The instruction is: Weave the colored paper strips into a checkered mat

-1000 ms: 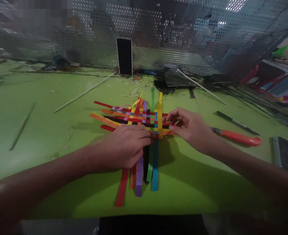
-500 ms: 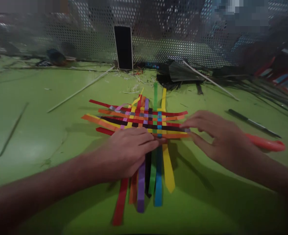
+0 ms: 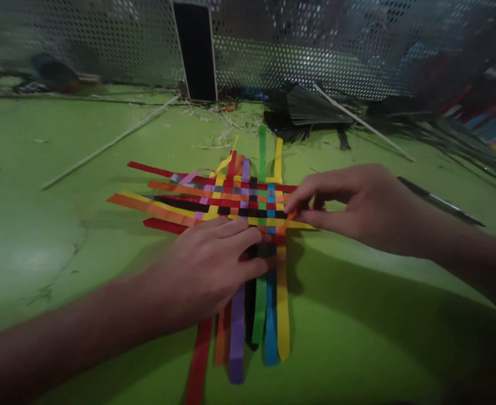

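A mat of woven paper strips (image 3: 235,203) lies in front of me, with loose coloured ends on all sides. My left hand (image 3: 226,247) rests on its near edge, fingers stretched out and thumb spread below. Under that hand, part of the weave is hidden. At the right edge, my right hand (image 3: 341,202) pinches an orange strip (image 3: 291,216) that seems bent back there. A yellow strip (image 3: 305,225) sticks out just below its fingers. Purple (image 3: 237,343), blue (image 3: 271,332) and yellow lengthwise strips hang toward me.
A phone (image 3: 196,53) leans against a perforated metal screen (image 3: 315,45) at the back of the green table (image 3: 83,135). Thin sticks (image 3: 108,143), a dark folded fan-like piece (image 3: 315,107) and scraps lie about. A black pen (image 3: 440,201) is beyond my right hand.
My right hand has moved left from the tips of the crosswise strips to the weave's edge and now pinches the orange strip. My left fingers have spread slightly. The view has shifted.
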